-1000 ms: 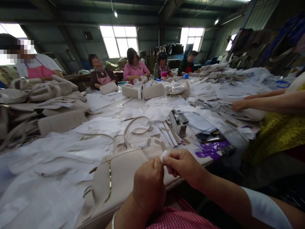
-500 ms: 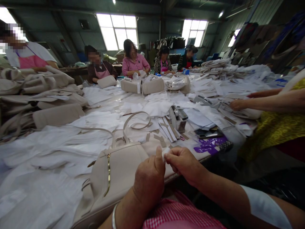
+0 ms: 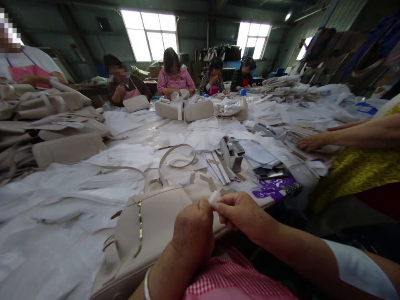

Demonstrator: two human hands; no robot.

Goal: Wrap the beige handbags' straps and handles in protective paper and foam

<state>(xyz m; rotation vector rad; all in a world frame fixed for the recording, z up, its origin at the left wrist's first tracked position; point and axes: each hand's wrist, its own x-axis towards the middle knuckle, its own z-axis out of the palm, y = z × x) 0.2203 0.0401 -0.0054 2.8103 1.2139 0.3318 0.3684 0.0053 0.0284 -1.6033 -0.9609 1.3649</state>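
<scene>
My left hand (image 3: 192,233) and my right hand (image 3: 239,213) meet at the near table edge, both pinched on a small white piece (image 3: 214,196) held between their fingertips. Just under and left of them lies a beige handbag (image 3: 146,225) with a gold zipper, flat on the table, its long strap (image 3: 175,160) looping away behind it. Small beige strips (image 3: 206,179) lie scattered beyond the bag.
White paper sheets (image 3: 56,200) cover the long table. Beige bags are stacked at the left (image 3: 56,121) and stand mid-table (image 3: 184,110). A co-worker's arm (image 3: 343,137) reaches in from the right. Several people sit at the far end. A purple card (image 3: 271,187) lies near the edge.
My hands stay pinched together on the white piece, turning it slightly. The view has dipped a little. The co-worker's hand on the right has shifted slightly left.
</scene>
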